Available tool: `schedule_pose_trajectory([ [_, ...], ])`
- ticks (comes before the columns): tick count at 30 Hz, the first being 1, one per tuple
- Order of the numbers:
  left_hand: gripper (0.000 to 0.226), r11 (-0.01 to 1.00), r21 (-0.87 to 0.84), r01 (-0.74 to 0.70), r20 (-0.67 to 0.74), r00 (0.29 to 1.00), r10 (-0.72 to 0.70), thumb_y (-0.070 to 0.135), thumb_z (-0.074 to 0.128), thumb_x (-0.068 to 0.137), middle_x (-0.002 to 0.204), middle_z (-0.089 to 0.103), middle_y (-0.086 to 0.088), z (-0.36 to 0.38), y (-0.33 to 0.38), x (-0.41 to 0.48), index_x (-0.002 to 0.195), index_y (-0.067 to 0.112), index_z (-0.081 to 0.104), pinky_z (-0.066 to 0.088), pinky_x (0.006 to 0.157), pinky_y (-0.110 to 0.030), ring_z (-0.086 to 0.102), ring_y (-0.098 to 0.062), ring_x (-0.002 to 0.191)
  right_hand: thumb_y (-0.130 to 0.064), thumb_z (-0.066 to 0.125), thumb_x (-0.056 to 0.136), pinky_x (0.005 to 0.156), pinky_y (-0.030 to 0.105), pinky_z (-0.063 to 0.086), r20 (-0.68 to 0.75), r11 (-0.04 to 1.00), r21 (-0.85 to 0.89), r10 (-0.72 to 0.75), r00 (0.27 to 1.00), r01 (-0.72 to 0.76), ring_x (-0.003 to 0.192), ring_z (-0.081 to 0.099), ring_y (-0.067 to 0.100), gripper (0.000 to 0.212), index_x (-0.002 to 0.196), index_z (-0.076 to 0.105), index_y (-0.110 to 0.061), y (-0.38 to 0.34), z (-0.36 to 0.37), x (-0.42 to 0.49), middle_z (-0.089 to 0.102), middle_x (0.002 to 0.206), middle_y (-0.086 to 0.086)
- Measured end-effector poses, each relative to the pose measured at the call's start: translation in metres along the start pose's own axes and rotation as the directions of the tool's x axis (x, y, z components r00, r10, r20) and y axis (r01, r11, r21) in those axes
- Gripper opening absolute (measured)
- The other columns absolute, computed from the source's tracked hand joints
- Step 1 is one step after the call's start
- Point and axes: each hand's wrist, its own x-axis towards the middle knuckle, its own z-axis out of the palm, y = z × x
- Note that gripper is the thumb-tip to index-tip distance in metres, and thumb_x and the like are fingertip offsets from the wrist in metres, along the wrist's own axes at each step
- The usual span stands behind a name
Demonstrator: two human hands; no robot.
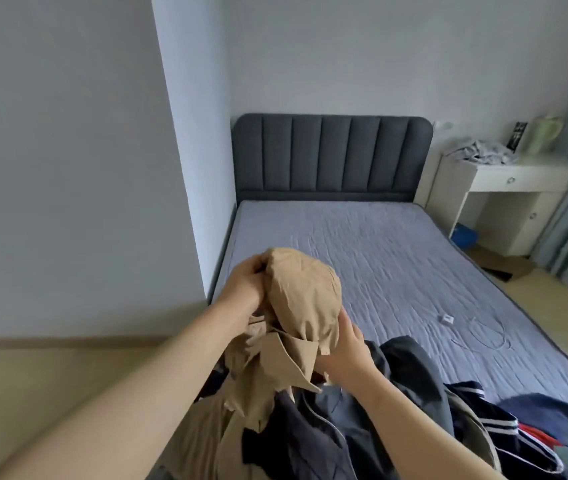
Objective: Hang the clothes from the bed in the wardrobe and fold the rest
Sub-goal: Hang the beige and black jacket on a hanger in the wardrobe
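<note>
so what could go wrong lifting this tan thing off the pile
The left hand and right hand bunch the tan garment, its lower part down in the pile; lifting may drag other clothes off the bed. The corded charger nearby could snag if the pile shifts.

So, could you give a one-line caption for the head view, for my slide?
Left hand and right hand hold a tan garment above the clothes pile on the bed.
</note>
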Motion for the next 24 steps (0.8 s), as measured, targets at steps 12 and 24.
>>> schedule_pose_trajectory([
  [12,0.020,0.942,-0.184,-0.281,0.104,0.947,0.303,0.011,0.044,0.095,0.061,0.066,0.008,-0.046,0.117,0.006,0.095,0.013,0.064,0.048,0.050,-0.019,0.062,-0.008,0.057,-0.008,0.044,0.090,0.079,0.043,0.046,-0.176,0.871,0.451,-0.129,0.976,0.196,0.083,0.052,0.023,0.016,0.104,0.050,-0.013,-0.132,-0.034,0.024,0.054,0.086,0.001],
  [24,0.021,0.960,-0.132,-0.248,-0.112,0.966,0.235,0.006,0.052,0.089,0.068,0.061,-0.007,-0.120,0.153,0.008,0.073,0.010,0.064,0.050,0.068,-0.032,0.058,-0.022,0.066,-0.007,0.044,0.096,0.035,0.011,0.040,0.161,0.781,0.599,-0.333,0.929,0.176,0.036,0.053,0.003,0.024,0.074,0.051,-0.002,-0.236,-0.021,0.011,0.056,0.045,0.016],
])
